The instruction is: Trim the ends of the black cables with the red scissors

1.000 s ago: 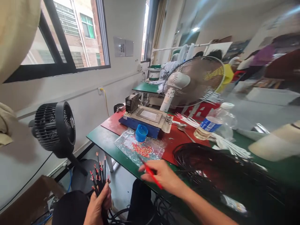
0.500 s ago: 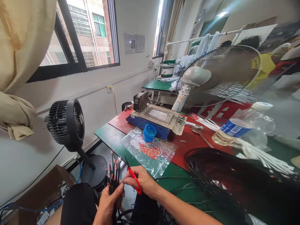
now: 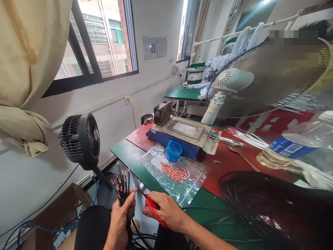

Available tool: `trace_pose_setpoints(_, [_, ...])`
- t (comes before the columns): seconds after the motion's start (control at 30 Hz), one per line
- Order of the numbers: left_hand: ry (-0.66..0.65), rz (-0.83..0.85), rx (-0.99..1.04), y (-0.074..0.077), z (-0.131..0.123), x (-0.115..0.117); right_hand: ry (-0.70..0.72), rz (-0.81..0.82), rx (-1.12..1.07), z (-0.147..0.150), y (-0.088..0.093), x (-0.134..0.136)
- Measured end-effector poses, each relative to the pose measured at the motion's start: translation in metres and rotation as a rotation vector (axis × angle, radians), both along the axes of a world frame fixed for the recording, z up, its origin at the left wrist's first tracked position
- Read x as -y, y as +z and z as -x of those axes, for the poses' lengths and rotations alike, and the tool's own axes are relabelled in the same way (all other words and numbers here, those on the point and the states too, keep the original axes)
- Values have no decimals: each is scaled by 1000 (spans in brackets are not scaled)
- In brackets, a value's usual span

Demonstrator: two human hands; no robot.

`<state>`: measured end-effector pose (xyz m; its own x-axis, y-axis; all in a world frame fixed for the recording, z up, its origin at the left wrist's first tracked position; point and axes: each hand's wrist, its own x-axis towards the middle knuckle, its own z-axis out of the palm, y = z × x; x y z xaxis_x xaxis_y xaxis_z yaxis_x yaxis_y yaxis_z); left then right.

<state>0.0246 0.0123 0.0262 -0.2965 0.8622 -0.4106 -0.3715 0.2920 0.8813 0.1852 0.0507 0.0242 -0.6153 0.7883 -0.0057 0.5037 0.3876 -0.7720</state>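
Observation:
My left hand (image 3: 121, 217) is closed around a bunch of black wires (image 3: 121, 181) whose tips carry small red terminals and stand upright. My right hand (image 3: 166, 211) grips red-handled scissors (image 3: 151, 205), their tip pointing toward the wire bunch just beside my left fingers. Both hands are low, in front of the green table's (image 3: 125, 155) near edge. A clear plastic bag (image 3: 173, 172) with a pile of small red pieces lies on the table just beyond my right hand.
A blue cap (image 3: 173, 151) stands by a flat blue-and-metal machine (image 3: 182, 133). A black floor fan (image 3: 80, 140) stands left; a white fan (image 3: 229, 86) and a water bottle (image 3: 291, 149) sit right. A coil of black wire (image 3: 260, 205) covers the near right.
My right hand came back from the table with the scissors and now sits beside the wire bunch. The left hand stayed shut on the wires. The camera view shifted left and down.

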Motion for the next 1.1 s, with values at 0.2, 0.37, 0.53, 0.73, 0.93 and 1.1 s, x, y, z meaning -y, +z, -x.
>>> trace_pose_setpoints(0.2, [-89, -39, -57, 4, -7, -17, -63, 4, 3, -4, 4, -5])
trace_pose_setpoints(0.37, [-136, -53, -145, 15, -18, -36, -125, 68, -42, -13, 12, -13])
trace_pose_setpoints(0.53, [-210, -100, -162, 16, -28, -55, -213, 73, -99, -23, 9, -23])
trace_pose_setpoints(0.73, [-260, -92, -154, 11, -37, -76, -334, 133, -80, -29, 5, -33])
trace_pose_setpoints(0.93, [-282, -98, -97, 4, -37, -80, -433, 208, -278, -27, 1, -34])
trace_pose_setpoints(1.1, [-306, -80, -28, -1, -25, -47, -433, 573, -723, -5, -3, -17])
